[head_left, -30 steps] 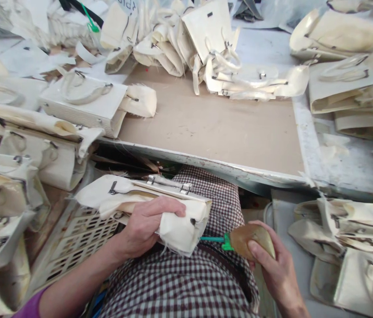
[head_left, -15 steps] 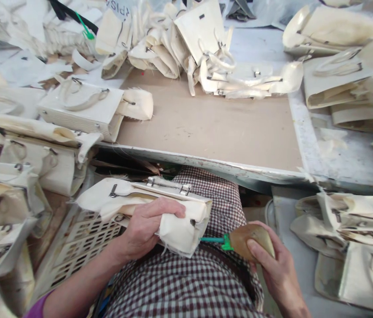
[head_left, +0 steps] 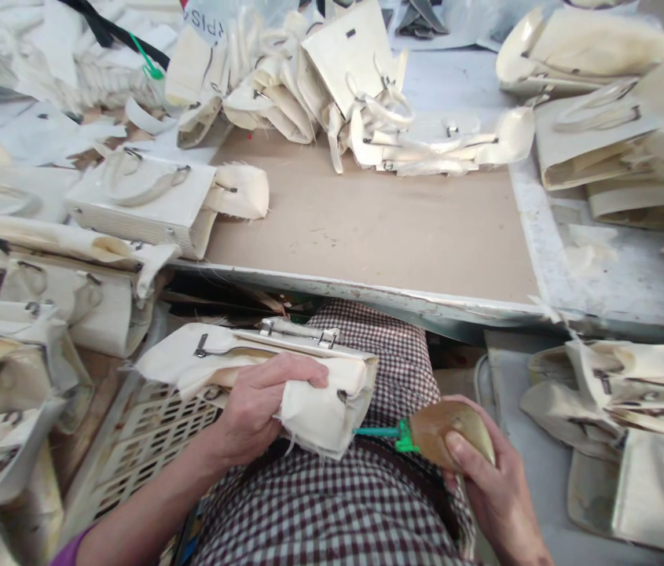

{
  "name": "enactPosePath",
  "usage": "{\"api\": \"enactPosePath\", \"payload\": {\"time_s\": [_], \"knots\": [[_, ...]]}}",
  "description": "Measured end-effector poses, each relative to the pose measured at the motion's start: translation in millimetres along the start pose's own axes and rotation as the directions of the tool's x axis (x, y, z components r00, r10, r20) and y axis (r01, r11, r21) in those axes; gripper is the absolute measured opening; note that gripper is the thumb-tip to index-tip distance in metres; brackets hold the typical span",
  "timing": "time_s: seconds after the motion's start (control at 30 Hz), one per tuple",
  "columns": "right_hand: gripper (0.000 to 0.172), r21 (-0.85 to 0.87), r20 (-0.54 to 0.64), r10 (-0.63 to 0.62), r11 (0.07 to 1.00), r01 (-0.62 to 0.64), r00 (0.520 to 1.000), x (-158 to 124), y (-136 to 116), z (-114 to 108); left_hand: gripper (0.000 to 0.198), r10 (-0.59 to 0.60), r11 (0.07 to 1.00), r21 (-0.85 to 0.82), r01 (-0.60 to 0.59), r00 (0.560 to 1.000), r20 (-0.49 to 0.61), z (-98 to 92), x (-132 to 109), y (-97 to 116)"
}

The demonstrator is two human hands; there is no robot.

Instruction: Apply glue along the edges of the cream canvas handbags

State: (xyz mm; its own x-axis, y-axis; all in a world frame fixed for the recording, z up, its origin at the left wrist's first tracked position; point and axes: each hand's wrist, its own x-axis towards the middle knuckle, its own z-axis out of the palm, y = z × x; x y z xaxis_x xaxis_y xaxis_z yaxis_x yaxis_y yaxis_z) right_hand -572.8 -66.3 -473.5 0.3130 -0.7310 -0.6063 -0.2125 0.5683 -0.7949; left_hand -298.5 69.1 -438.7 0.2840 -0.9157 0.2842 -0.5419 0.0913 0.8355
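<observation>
Holding a cream bag (head_left: 320, 410) above a lap in checked cloth (head_left: 320, 503), with the left hand (head_left: 258, 405) clamped over its folded end, near two metal clasps (head_left: 296, 328). Curling the right hand (head_left: 500, 479) round a brown squeeze bottle (head_left: 438, 432), thumb on top, and aiming its teal nozzle (head_left: 379, 432) at the bag's frayed edge; cannot tell whether touching. Noting farther out a slotted white crate (head_left: 146, 440) to the left, a bench (head_left: 367, 228) ahead, carrying more cream bags (head_left: 441, 145), and others (head_left: 655, 479) stacked at right.
</observation>
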Motion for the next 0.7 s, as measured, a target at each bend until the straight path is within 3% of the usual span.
{"api": "enactPosePath", "payload": {"time_s": [0.2, 0.33, 0.7], "knots": [[0.058, -0.156, -0.065, -0.053, 0.987, 0.042, 0.997, 5.3, -5.6, 1.5, 0.022, 0.013, 1.0, -0.016, -0.013, 1.0, 0.002, 0.9, -0.3, 0.0], [0.056, -0.283, -0.091, -0.126, 0.954, 0.096, 0.988, 11.4, -5.5, -3.3, 0.025, -0.055, 0.998, -0.035, 0.055, 0.999, 0.001, 1.3, 1.6, 1.8], [0.06, -0.351, -0.051, -0.348, 0.884, 0.309, 0.936, 31.3, 35.0, -19.2, 0.02, -0.033, 0.999, -0.006, 0.033, 0.999, -0.007, -0.9, 8.7, 1.2]]}}
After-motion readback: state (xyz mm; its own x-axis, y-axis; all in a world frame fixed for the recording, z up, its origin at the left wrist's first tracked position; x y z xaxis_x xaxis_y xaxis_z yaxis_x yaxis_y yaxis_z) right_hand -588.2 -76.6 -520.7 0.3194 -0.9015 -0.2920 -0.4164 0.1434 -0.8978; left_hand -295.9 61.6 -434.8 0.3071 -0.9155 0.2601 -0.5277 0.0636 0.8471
